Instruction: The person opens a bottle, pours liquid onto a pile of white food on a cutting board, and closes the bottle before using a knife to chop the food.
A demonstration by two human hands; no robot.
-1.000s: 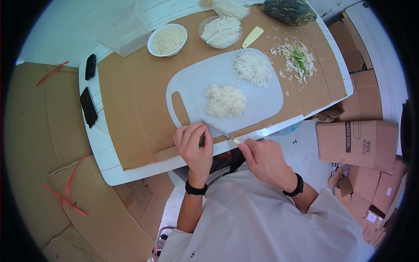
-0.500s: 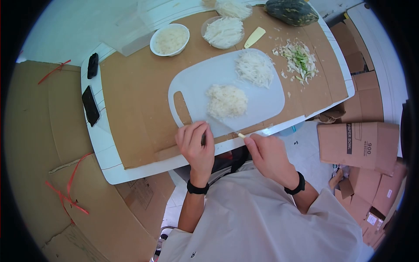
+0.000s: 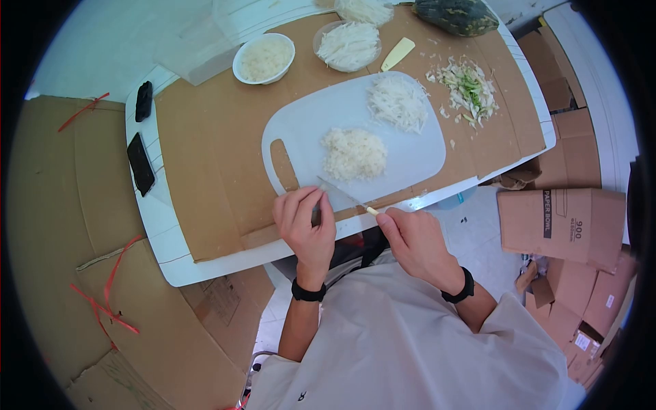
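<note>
My right hand (image 3: 418, 240) is wrapped round the pale yellow handle of a knife (image 3: 347, 197). Its thin blade slants up and left over the near edge of the white cutting board (image 3: 287, 130), with the tip close to my left fingertips. My left hand (image 3: 305, 222) is closed in a pinch at the board's near left edge; a small whitish bit shows at the fingertips, too small to name. On the board lie a heap of finely chopped white pieces (image 3: 354, 154) and, farther back, a pile of white shreds (image 3: 398, 102).
Behind the board stand a white bowl (image 3: 290, 63) of chopped white pieces and a clear bowl of white shreds (image 3: 347, 46). A yellow-handled peeler or knife cover (image 3: 398, 55), vegetable scraps (image 3: 468, 92) and a green squash (image 3: 456, 17) are rightward. A phone (image 3: 141, 165) lies left.
My right hand has shifted slightly left, bringing the knife tip nearer my left fingertips. My left hand stays pinched in nearly the same place.
</note>
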